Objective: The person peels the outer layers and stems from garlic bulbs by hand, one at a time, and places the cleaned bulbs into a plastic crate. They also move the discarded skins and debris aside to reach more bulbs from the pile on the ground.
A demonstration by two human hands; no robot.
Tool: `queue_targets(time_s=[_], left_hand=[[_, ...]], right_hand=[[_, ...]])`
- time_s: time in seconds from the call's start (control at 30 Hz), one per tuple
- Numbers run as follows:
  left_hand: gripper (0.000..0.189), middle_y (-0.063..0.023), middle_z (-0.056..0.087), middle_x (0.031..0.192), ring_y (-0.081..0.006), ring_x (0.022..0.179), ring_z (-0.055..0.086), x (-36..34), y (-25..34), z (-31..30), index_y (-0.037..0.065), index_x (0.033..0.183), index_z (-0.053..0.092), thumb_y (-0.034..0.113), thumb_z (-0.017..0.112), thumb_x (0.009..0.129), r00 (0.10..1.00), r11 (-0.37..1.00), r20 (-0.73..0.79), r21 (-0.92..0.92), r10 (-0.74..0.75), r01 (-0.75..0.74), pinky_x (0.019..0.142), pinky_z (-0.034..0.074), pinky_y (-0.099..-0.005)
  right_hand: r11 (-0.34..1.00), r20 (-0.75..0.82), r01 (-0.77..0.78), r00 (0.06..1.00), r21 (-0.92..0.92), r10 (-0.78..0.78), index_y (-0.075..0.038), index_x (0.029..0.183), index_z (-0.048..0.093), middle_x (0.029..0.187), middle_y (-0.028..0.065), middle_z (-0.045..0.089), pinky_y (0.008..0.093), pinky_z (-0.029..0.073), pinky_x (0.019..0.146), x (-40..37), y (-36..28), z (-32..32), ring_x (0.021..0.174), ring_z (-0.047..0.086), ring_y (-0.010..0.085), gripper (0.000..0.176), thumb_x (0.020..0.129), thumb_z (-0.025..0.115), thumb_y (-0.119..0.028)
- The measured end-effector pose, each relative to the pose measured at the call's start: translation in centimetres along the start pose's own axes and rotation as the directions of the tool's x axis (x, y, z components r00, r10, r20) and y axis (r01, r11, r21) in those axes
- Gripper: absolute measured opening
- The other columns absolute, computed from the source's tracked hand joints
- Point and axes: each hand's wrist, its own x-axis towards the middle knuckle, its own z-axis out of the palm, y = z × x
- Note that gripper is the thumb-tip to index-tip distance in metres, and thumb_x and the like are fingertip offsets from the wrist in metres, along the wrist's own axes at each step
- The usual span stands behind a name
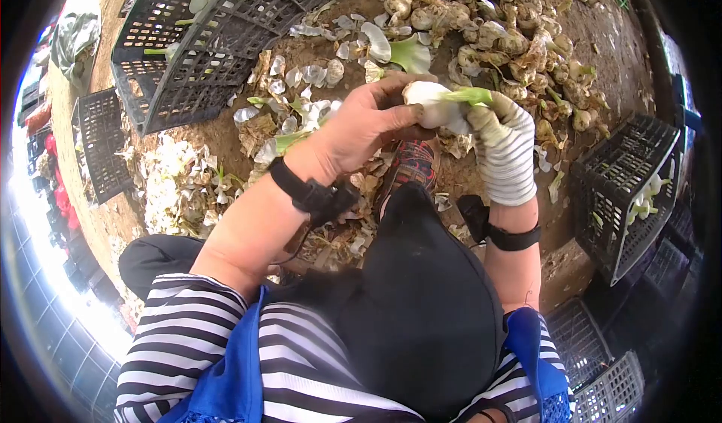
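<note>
A white garlic bulb [427,94] with a short green stem is held between both hands in the middle of the head view. My left hand [372,115], bare, is closed around the bulb's root end with the thumb on its near side. On the other side, my right hand [505,146] wears a striped, soiled glove and pinches the green stem and a loose flap of pale skin. The right fingertips are partly hidden by the stem. Just beyond the hands, peeled garlic skins [376,43] lie scattered on the dirt.
Dry, unpeeled garlic bulbs [511,43] form a heap at the far right. A black plastic crate [188,84] with cleaned garlic leans at the upper left. Another crate [602,205] stands at right. White skins [180,190] cover the left ground; my shoe [412,171] is below the hands.
</note>
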Motion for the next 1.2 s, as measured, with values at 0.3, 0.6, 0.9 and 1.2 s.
queue_targets(time_s=[0.3,0.6,0.9,1.2], left_hand=[[0.026,-0.0103,0.062,0.095,-0.0199,0.082,0.06,0.1,0.7,-0.5,0.006,0.099,0.065,0.003,0.068,0.074,0.762,0.111,0.24,0.919,0.602,-0.377,0.072,0.047,-0.0265],[0.02,-0.0063,0.063,0.094,-0.0157,0.082,0.059,0.0,0.3,-1.3,0.003,0.103,0.06,0.017,0.055,0.09,0.877,0.957,-0.45,-0.137,0.17,-0.256,0.069,0.05,-0.0284],[0.021,-0.0049,0.061,0.096,-0.0146,0.083,0.057,-0.2,-0.9,-1.6,0.006,0.104,0.058,0.02,0.057,0.088,0.852,0.933,-0.519,-0.336,-0.068,-0.13,0.072,0.051,-0.0291],[0.074,-0.0207,0.061,0.1,-0.023,0.086,0.064,-3.2,9.4,-3.7,-0.006,0.119,0.042,0.055,0.054,0.08,0.745,0.599,-0.256,-0.463,0.616,-0.653,0.073,0.057,-0.0322]], right_hand=[[0.99,0.073,-0.005,0.997,-0.139,0.016,0.004,0.093,0.062,0.074,0.0051,0.063,0.0197,0.045,0.058,0.0,-0.6,1.5,0.065,0.054,0.0061,0.016,0.084,0.058,-0.009],[1.0,-0.28,-0.015,0.96,-0.001,0.014,0.003,0.095,0.061,0.087,0.007,0.064,0.0215,0.046,0.068,3.1,1.9,-0.8,0.077,0.059,0.0121,0.021,0.085,0.059,-0.015],[0.637,0.016,0.501,0.793,-0.587,-0.609,-0.001,0.119,0.051,0.112,0.014,0.053,0.0298,0.048,0.084,3.2,0.2,0.8,0.099,0.055,0.0198,0.045,0.078,0.066,-0.008],[0.631,0.069,0.193,0.974,-0.751,-0.215,-0.009,0.091,0.065,0.067,0.0128,0.061,0.0359,0.049,0.06,1.6,5.5,0.8,0.062,0.059,0.0274,0.021,0.081,0.06,-0.027]])
